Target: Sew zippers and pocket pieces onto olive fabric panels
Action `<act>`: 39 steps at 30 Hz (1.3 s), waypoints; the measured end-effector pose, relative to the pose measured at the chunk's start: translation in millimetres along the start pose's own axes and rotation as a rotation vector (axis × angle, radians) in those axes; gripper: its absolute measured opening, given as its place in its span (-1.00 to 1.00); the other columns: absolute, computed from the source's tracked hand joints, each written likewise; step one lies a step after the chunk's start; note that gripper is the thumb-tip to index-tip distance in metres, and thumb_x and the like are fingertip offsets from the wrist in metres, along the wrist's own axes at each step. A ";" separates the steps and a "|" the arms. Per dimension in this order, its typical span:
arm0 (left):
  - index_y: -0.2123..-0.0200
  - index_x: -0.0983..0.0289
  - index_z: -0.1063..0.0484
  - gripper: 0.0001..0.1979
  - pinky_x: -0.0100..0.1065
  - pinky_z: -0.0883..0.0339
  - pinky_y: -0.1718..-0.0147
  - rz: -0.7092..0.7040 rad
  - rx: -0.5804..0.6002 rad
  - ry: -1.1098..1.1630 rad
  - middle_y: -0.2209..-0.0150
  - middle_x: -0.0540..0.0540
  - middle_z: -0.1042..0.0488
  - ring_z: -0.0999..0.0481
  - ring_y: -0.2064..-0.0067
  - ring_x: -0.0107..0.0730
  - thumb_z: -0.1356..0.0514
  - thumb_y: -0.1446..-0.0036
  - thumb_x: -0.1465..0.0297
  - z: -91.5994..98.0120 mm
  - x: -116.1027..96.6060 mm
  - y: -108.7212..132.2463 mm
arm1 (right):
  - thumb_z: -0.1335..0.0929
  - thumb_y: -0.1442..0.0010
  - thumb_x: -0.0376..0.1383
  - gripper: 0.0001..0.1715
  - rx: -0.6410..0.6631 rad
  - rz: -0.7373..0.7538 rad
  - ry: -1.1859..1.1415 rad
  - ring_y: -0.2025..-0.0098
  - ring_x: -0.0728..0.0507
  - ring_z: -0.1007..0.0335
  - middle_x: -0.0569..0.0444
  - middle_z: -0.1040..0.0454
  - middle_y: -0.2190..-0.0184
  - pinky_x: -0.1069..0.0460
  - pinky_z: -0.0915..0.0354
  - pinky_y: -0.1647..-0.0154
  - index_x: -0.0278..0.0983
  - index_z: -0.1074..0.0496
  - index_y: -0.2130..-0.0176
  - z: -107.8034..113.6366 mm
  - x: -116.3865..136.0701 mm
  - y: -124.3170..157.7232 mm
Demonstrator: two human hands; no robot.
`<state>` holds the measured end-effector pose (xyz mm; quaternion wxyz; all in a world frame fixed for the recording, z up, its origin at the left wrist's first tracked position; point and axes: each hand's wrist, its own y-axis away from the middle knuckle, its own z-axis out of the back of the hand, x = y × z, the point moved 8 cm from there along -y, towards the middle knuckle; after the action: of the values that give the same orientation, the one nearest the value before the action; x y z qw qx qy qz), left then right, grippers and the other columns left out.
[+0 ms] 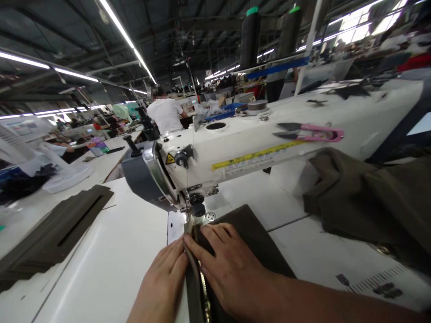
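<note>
A white sewing machine (242,148) reaches across the view, its presser foot down at the dark olive fabric (256,242). A gold-toothed zipper (203,287) runs along the fabric toward the needle area. My left hand (161,278) presses on the fabric's left edge, fingers together and pointing at the foot. My right hand (229,269) lies flat on the fabric just right of the zipper, fingers somewhat apart, its index fingertip close to my left fingertips.
Stacked olive pieces (57,233) lie at the left. More olive fabric (357,193) is bunched at the right. Pink-handled snips (310,132) rest on the machine arm. Thread cones (249,40) stand behind it. A person in white (164,114) sits further back.
</note>
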<state>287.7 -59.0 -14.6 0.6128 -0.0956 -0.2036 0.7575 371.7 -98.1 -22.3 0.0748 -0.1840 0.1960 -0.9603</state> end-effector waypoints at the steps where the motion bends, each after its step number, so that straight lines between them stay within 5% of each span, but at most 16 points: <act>1: -0.06 0.32 -0.23 -0.63 -0.27 -0.42 0.12 -0.003 0.010 -0.015 -0.01 0.24 -0.38 -0.41 0.01 -0.21 0.08 -0.19 0.45 -1.1 0.6 0.0 | -0.14 -0.25 -0.28 -0.48 0.001 -0.001 -0.012 -0.02 -0.26 -0.12 -0.14 -0.27 -0.01 -0.21 -0.04 -0.03 -0.22 -0.06 -0.19 0.3 -0.4 0.0; 8: -0.04 0.23 -0.27 -0.63 -0.27 -0.40 0.11 0.002 0.051 -0.030 0.00 0.16 -0.40 -0.43 0.04 -0.19 0.02 -0.15 0.40 0.1 2.5 -1.3 | -0.16 -0.21 -0.28 -0.45 0.017 -0.007 -0.045 -0.03 -0.27 -0.12 -0.18 -0.26 -0.02 -0.23 -0.04 -0.04 -0.28 -0.07 -0.19 2.5 -1.5 -2.5; 14: 0.11 0.28 -0.35 -0.70 -0.25 -0.38 0.10 -0.018 0.078 -0.067 -0.04 0.20 -0.36 -0.39 0.00 -0.21 0.08 -0.16 0.49 -1.4 -2.3 -5.8 | -0.16 -0.19 -0.32 -0.45 0.094 0.010 -0.020 -0.16 -0.29 -0.01 -0.30 -0.18 -0.12 -0.19 0.07 -0.19 -0.53 -0.15 -0.13 0.0 0.2 -0.5; 21: 0.00 0.30 -0.26 -0.64 -0.19 -0.38 0.09 0.108 0.062 0.036 -0.01 0.21 -0.38 -0.38 -0.01 -0.24 0.06 -0.13 0.55 -2.3 -1.6 -2.5 | -0.13 -0.19 -0.39 -0.40 0.204 0.017 -0.017 -0.28 -0.18 0.31 -0.13 0.05 -0.24 -0.20 0.23 -0.27 -0.37 -0.03 -0.22 -2.3 2.0 13.9; 39: 0.08 0.36 -0.33 -0.73 -0.09 -0.33 0.08 0.124 0.067 -0.003 0.09 0.27 -0.39 -0.40 0.08 -0.17 -0.05 -0.13 0.59 -15.9 15.0 -21.3 | -0.14 -0.18 -0.42 -0.38 0.240 0.108 0.144 -0.26 -0.23 0.20 -0.18 -0.01 -0.21 -0.25 0.08 -0.21 -0.41 0.01 -0.22 -13.3 -10.1 -7.2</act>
<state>309.4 -37.9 -18.3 0.5671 -0.0862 -0.1728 0.8007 375.3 -84.7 -34.1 0.1335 -0.0936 0.0941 -0.9821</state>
